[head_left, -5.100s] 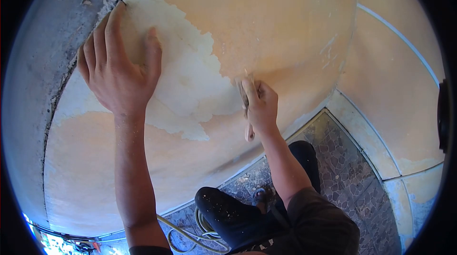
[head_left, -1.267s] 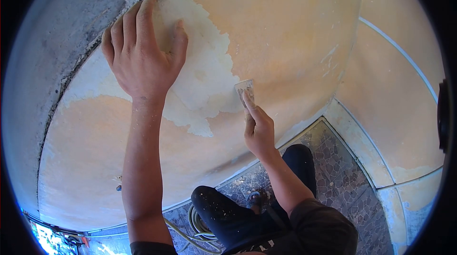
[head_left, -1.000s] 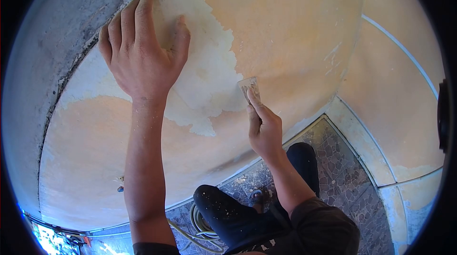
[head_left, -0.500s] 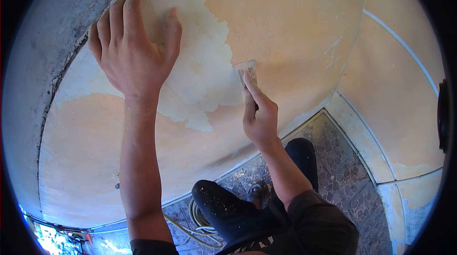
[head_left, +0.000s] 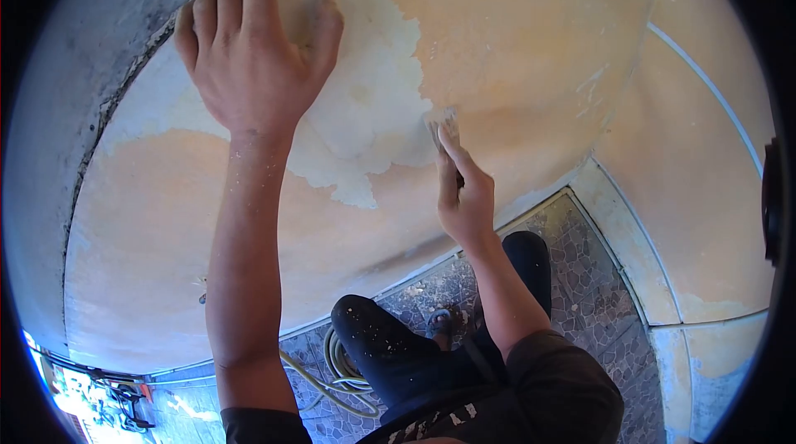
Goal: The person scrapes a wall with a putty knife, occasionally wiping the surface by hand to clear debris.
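Note:
My right hand is wrapped round a scraper, one finger stretched along its flat blade. The blade's tip lies on the wall at the ragged edge of the peach paint, beside a bare pale patch. Up at the left, my left hand rests with fingers and thumb spread on the pale surface, its fingertips at the rough dark seam along the grey edge. The scraper's handle is mostly hidden inside my right hand.
Below the wall is a tiled floor with scattered paint flakes. A coiled hose lies near my bent knee. At the right, a ledge and another peach wall panel meet the corner.
The view has shifted slightly, so the wall and both hands appear moved. My right hand still holds the scraper at the paint edge; my left hand stays spread near the seam.

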Tool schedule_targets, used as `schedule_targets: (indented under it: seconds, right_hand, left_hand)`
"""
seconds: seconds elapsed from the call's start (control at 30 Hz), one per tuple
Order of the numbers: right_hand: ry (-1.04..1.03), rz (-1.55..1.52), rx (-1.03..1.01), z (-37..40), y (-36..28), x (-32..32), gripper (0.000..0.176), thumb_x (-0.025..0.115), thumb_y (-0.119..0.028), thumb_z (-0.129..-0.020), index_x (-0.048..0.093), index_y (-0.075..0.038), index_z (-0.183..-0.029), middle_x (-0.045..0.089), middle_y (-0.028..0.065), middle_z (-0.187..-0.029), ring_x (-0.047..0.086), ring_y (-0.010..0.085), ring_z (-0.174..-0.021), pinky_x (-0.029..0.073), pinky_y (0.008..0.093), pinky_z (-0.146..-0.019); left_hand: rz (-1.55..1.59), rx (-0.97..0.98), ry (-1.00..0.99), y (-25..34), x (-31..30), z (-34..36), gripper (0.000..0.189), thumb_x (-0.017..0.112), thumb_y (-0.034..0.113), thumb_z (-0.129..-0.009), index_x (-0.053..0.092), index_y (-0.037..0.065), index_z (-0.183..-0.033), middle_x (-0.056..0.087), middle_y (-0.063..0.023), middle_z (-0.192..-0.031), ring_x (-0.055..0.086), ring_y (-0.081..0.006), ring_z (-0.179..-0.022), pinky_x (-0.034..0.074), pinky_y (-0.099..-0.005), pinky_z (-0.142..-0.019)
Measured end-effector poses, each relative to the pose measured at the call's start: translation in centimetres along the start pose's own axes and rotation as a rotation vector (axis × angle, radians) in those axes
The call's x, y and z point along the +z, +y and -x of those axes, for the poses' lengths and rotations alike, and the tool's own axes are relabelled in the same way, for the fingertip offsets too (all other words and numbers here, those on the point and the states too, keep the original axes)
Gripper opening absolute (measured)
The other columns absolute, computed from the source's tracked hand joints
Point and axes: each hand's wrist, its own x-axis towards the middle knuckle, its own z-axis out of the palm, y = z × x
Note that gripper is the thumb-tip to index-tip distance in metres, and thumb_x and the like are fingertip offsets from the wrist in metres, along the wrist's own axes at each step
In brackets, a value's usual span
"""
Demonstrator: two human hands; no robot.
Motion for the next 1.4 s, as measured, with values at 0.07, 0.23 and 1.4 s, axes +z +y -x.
schedule_targets:
  seconds: [0.07, 0.23, 1.4]
  right_hand:
    - [-0.055, 0.010, 0.045, 2.5, 0.8, 0.2, 0.047, 0.060, -0.001, -0.101, 0.053, -0.005, -0.148, 0.074, 0.0205, -0.098, 0.072, 0.0220, -0.078, 0.054, 0.0273, -0.072]
    - [0.036, -0.348, 0.488, 7.1, 0.6, 1.2, 0.041, 0.055, -0.012, -0.107, 0.045, 0.002, -0.144, 0.060, 0.0066, -0.076, 0.059, 0.0117, -0.064, 0.050, 0.0274, -0.060]
    - [-0.159, -0.611, 0.995, -2.5, -1.0, -0.3, 0.050, 0.055, -0.048, -0.106, 0.052, -0.008, -0.077, 0.042, -0.0020, -0.054, 0.038, 0.0087, -0.039, 0.034, 0.0277, -0.039]
  left_hand:
    - [0.086, 0.005, -0.036, 0.3, -0.5, -0.1, 0.056, 0.074, 0.025, -0.082, 0.059, 0.002, -0.131, 0.062, -0.0174, -0.125, 0.056, -0.0352, -0.120, 0.035, -0.0507, -0.111]
    - [0.063, -0.010, -0.068, 0.3, -0.6, -0.2, 0.055, 0.072, 0.025, -0.083, 0.059, 0.002, -0.131, 0.063, -0.0177, -0.124, 0.056, -0.0356, -0.119, 0.035, -0.0505, -0.111]
    - [0.009, -0.023, 0.055, -0.1, 1.0, 0.0, 0.052, 0.071, 0.043, -0.085, 0.066, 0.014, -0.127, 0.069, -0.0030, -0.115, 0.063, -0.0241, -0.110, 0.039, -0.0439, -0.103]
